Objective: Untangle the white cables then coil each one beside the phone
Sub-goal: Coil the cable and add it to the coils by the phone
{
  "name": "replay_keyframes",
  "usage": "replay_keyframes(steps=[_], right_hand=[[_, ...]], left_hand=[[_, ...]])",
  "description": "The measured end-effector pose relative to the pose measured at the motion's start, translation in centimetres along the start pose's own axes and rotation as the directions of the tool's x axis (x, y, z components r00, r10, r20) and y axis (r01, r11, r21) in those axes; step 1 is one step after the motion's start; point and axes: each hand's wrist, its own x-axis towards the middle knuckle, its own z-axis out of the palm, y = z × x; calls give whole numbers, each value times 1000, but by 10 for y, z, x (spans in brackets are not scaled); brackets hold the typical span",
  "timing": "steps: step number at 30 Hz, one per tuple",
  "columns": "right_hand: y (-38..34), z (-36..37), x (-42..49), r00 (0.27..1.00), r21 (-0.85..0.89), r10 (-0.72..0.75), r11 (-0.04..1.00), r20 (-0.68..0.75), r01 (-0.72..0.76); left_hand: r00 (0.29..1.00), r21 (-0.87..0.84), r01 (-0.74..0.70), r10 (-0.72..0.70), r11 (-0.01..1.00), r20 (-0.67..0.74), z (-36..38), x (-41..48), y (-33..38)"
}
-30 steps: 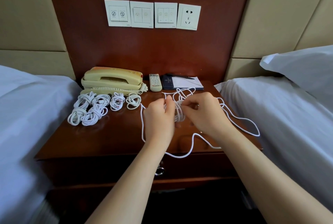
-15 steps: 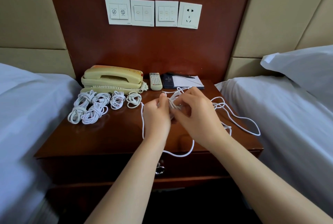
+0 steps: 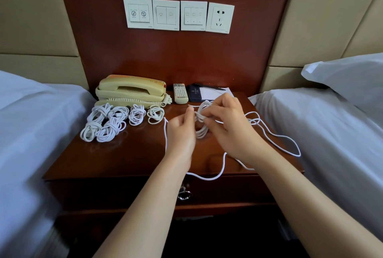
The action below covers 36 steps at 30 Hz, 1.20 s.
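We see both hands meeting over the glossy dark-brown wooden bench (image 3: 128, 158), just right of its middle. The left hand (image 3: 182, 133) pinches a small bundle of loops in the thin white cable (image 3: 202, 131), thumb uppermost. The right hand (image 3: 230, 131) has its fingers curled round a strand at the same bundle. The cable's slack trails right across the bench top and droops over the front edge. Six coiled white cable bundles (image 3: 112, 123) lie in front of the cream corded phone (image 3: 130, 89), at the bench's back left. We also note a white remote control (image 3: 180, 96) beside the phone.
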Motion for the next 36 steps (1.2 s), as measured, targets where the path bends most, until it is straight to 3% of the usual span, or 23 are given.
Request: replay_keyframes(steps=[7,14,20,26,28,32,36], right_hand=[[9,-6,1,993,107,99,989,66,-106],[3,-4,-4,972,224,217,955,-89,-193],[10,-13,-6,993,107,68,993,-95,-58],[19,-5,-5,989,118,69,989,131,-85],[19,2,-5,987,123,69,988,144,-88],[10,11,-9,999,74,25,997,-48,-22],[8,3,-10,964,87,-20,995,-265,45]], left_hand=[[999,35,27,-28,999,21,5,0,-6],[993,-23,78,-75,997,86,10,-1,-6],[990,-77,65,-54,995,130,9,1,0],[991,45,33,-38,998,127,8,0,-6],[992,41,57,-61,998,114,8,1,-6],[987,-59,79,-70,995,142,10,1,-1],[984,-189,139,-113,972,140,11,2,1]])
